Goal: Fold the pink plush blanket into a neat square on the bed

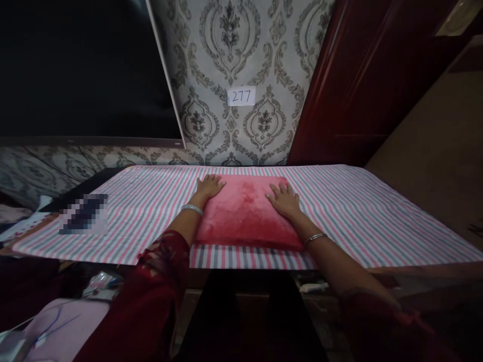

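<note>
A pink-red plush fabric piece [247,216], folded into a rough rectangle, lies flat on a striped cloth [350,216] that covers the table. Its nap looks darker red toward the near side and in a patch at the middle. My left hand [210,186] rests flat on its far left corner, fingers spread. On the far right part lies my right hand [285,199], palm down with the fingers apart. Neither hand grips the fabric. Whether it is a cushion cover or a folded blanket I cannot tell.
A large dark television screen [86,70] hangs at the left, low over the table's back. Behind is patterned wallpaper with a paper label [241,96] reading 277. A dark red door [347,75] stands at the right. A pink stool-like surface [68,327] with wires sits lower left.
</note>
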### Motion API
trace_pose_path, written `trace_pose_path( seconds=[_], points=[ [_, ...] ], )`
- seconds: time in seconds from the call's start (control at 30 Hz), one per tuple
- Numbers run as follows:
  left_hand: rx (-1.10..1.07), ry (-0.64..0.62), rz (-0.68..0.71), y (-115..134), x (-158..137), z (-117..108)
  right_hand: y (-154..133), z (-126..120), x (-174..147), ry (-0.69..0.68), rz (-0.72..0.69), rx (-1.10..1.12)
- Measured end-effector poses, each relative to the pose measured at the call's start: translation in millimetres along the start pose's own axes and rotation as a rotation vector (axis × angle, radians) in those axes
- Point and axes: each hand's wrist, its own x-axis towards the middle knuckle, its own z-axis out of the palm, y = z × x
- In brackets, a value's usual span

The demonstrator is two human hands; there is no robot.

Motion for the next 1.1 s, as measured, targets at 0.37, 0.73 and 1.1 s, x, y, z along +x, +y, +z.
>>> trace_pose_path(
  seconds=[0.37, 0.73, 1.1],
  points=[
    [-0.117, -0.059, -0.041, -8, 2, 7, 9, 10, 0, 0.070, -0.032, 0.071],
    [0.138, 0.131, 0.274, 27, -126, 6, -15, 10, -85, 0.176, -0.361, 0.031],
    [0.129, 0.143, 0.215, 21, -141, 32, -11, 28, -92, 0.156, -0.360, 0.068]
  ],
)
